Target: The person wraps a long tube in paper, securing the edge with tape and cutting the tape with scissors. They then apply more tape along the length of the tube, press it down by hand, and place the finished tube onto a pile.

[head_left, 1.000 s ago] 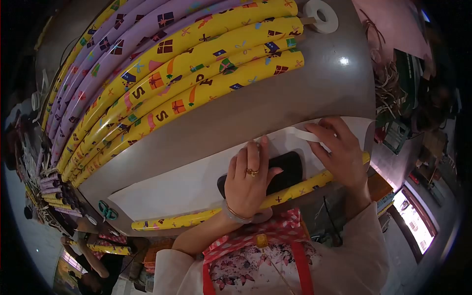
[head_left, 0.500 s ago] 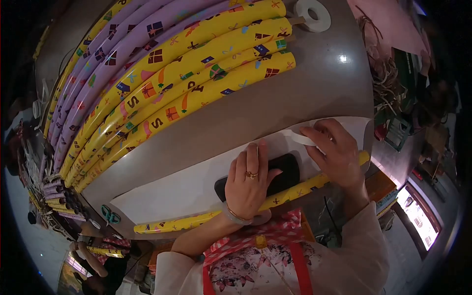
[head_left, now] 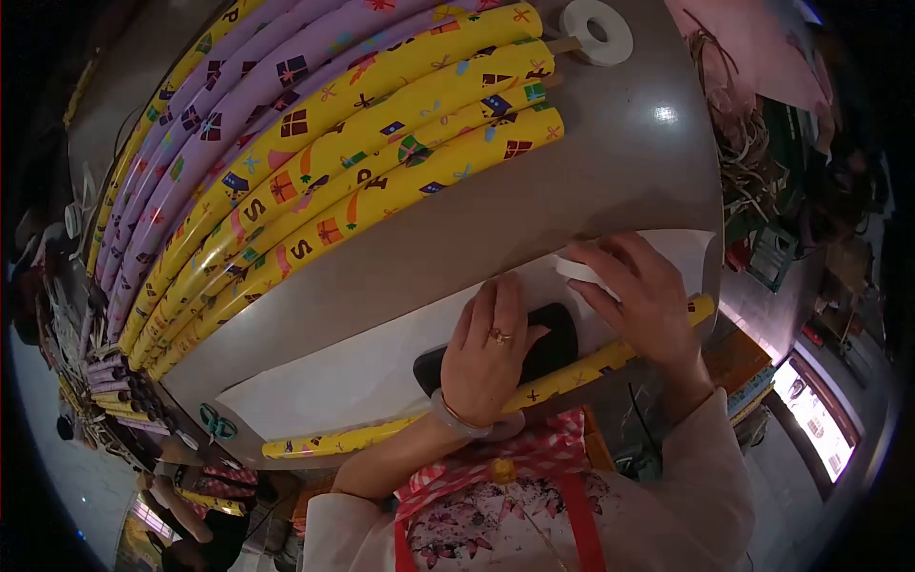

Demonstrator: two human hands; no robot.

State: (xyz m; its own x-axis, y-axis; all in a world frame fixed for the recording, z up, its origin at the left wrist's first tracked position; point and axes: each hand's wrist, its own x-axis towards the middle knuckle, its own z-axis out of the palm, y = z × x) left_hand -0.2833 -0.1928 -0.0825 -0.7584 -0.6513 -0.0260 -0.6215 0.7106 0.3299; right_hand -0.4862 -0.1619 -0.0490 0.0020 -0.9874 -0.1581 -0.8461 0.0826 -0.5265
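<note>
My left hand (head_left: 484,348) lies flat, fingers stretched forward, over a black oblong object with rounded corners (head_left: 551,345); its kind is not clear. Under both is a sheet of white paper (head_left: 334,372), its front edge meeting a yellow patterned roll of wrapping paper (head_left: 581,370). To the right, my right hand (head_left: 640,291) pinches a small roll of white tape (head_left: 583,274) on edge near the sheet's far edge. Whether any tape is stuck down cannot be seen.
Finished yellow rolls (head_left: 410,191) and purple rolls (head_left: 257,91) lie across the table's far left. A white tape roll (head_left: 597,32) sits at the back, scissors (head_left: 217,421) at the left edge. Another person (head_left: 195,515) holds a yellow roll at lower left.
My right hand has shifted slightly left with the tape roll, which is now turned more edge-on. My left hand stays almost where it was.
</note>
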